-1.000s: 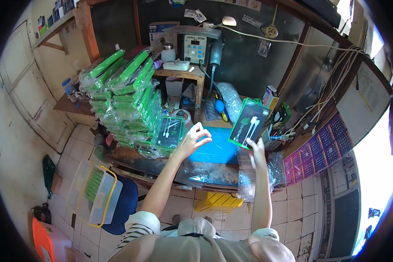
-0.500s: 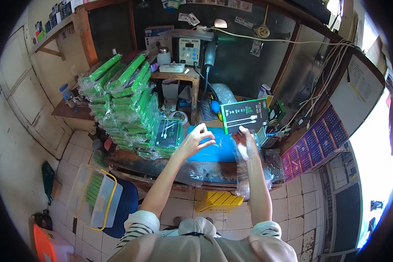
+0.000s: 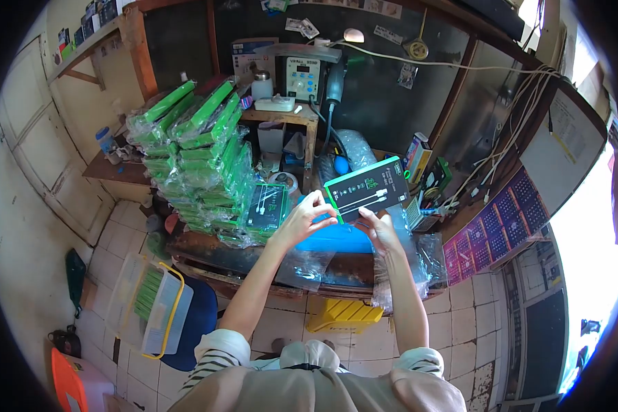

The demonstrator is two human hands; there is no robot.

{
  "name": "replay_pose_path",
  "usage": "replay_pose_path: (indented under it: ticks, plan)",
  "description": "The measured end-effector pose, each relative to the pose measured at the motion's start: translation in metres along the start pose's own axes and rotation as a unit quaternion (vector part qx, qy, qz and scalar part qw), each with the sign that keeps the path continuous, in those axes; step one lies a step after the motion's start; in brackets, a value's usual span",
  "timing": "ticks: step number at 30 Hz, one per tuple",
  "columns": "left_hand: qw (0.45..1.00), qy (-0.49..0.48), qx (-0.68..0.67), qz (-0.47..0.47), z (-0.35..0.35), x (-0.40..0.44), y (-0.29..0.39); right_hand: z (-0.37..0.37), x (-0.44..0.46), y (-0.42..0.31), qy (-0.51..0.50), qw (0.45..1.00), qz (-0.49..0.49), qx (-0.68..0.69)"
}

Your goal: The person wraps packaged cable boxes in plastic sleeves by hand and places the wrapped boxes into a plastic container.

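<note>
right of the frame's centre, the bare right hand (image 3: 383,232) grasps a flat black box with green edges (image 3: 365,185); at its lower left corner the bare left hand (image 3: 309,221) curls its fingers, whether gripping i cannot tell. farther off, plastic-wrapped green boxes (image 3: 216,165) stand stacked left of centre.

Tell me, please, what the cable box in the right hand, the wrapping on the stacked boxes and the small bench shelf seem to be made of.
The cable box looks like smooth printed card, with flat faces and straight edges, though plastic is possible. The wrapping appears to be thin, glossy plastic film: see-through, crinkled and glinting. The small bench shelf is probably dull wood, brown and scuffed.
</note>
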State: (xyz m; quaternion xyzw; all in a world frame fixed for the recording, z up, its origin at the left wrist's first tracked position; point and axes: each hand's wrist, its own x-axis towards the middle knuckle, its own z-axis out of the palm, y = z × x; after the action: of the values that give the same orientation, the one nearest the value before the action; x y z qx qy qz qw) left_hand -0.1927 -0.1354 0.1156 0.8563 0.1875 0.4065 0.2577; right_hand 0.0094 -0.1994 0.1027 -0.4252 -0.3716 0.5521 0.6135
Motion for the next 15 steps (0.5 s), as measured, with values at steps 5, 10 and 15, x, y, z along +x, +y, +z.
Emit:
replay_pose_path:
  ticks: [5,10,15]
  plan:
    - [1.000,0.009,0.015,0.005,-0.007,-0.002,-0.004,0.002,-0.004,-0.004,-0.024,0.997,-0.028,-0.061]
    - [0.999,0.018,0.037,0.021,-0.013,-0.004,-0.007,0.004,-0.012,-0.009,-0.031,0.997,-0.015,-0.064]
    - [0.991,0.122,0.003,0.055,-0.005,-0.007,-0.008,-0.001,-0.009,-0.005,0.016,0.983,-0.088,-0.159]
